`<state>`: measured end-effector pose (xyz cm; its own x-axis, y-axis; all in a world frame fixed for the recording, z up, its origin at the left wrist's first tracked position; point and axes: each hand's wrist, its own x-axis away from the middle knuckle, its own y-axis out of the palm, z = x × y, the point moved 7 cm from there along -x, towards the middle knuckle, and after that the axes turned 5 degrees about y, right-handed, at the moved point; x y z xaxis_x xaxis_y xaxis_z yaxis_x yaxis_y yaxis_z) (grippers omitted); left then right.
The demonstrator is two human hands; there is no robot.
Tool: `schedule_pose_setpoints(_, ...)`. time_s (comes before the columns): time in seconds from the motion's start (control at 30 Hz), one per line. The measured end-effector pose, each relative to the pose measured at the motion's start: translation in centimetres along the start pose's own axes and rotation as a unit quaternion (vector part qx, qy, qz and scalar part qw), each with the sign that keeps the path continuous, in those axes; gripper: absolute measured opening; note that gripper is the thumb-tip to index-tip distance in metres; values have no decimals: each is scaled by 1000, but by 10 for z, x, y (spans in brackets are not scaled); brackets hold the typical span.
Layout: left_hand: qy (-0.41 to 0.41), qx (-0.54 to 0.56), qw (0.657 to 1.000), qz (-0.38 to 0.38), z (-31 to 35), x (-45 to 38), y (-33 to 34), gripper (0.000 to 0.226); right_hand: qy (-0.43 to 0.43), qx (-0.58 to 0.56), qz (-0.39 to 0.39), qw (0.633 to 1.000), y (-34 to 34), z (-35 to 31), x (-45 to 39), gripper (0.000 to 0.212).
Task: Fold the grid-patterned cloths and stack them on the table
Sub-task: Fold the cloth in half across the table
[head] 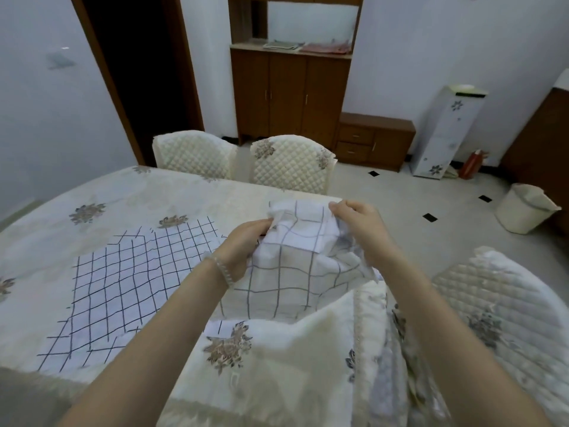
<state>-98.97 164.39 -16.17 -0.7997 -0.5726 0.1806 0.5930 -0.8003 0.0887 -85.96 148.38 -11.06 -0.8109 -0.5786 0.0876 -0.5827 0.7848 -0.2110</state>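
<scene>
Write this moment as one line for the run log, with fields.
step: folding | left hand: grips held cloth | right hand: pinches its top edge | second cloth: flat on table, unfolded | stack: none yet

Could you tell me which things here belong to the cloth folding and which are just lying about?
Belong to the job:
- held grid cloth, gripped by left hand and right hand
- spread grid cloth
- table

Just lying about:
- two quilted chairs
- white bin
- wooden cabinet
- red bottle
</scene>
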Motion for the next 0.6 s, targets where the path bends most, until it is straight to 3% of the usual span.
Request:
schedule_pose_setpoints(0.1,-72,11,997,12,-14,-1,-1,23,119,-31,-6,992,-12,9,-10,14)
schedule_pose_setpoints(0.17,-114,26,993,-14,-23,-5,4,41,175,-61,-51,981,-12,13,-17,25)
schedule_pose_setpoints(0.23,-124,26,992,-23,-24,-7,8,51,161,-4,-66,985,-13,20,-29,46)
schedule_pose_setpoints(0.3,-123,-14,992,-5,-32,-18,2,30,111,112,-56,986,-14,27,-39,53)
schedule_pose_setpoints(0.33,-122,-13,992,24,-36,-23,-4,30,95,149,-53,983,-14,34,-43,55)
schedule_pose_setpoints(0.43,-132,38,989,47,-65,-48,-16,36,91,196,-33,976,-12,70,-56,41)
schedule_pose_setpoints(0.5,-134,2,991,26,-84,-64,-19,65,93,222,7,971,-12,99,-69,29)
schedule_pose_setpoints(0.6,-68,-73,995,-19,-105,-88,-21,75,91,242,47,965,-9,139,-86,27)
